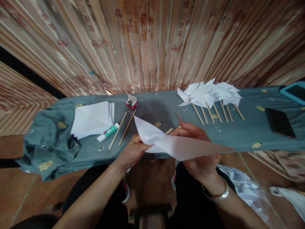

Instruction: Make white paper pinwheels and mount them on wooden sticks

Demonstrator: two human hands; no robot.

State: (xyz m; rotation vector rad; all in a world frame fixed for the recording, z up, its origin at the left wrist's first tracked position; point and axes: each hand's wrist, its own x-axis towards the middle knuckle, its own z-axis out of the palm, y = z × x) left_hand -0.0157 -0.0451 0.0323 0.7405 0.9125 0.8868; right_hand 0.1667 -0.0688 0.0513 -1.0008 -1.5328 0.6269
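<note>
A white paper pinwheel (171, 144) with curved blades is held up over the front edge of the cloth-covered table. My left hand (134, 149) pinches its left side between thumb and fingers. On the right, my right hand (199, 165) grips it from behind and below, and the long blade hides part of the palm. Just beyond the right fingertips lies what looks like a pair of scissors (177, 115); whether a finger touches it I cannot tell. A short piece of wooden stick (169, 131) shows behind the paper.
To the left lie a stack of white paper (91, 117), a glue tube (108, 132), two wooden sticks (127, 127) and an open small box of pins (131, 101). Several finished pinwheels (209, 92) overlap at the back right. A black phone (280, 122) and blue-framed device (295, 92) are farther right.
</note>
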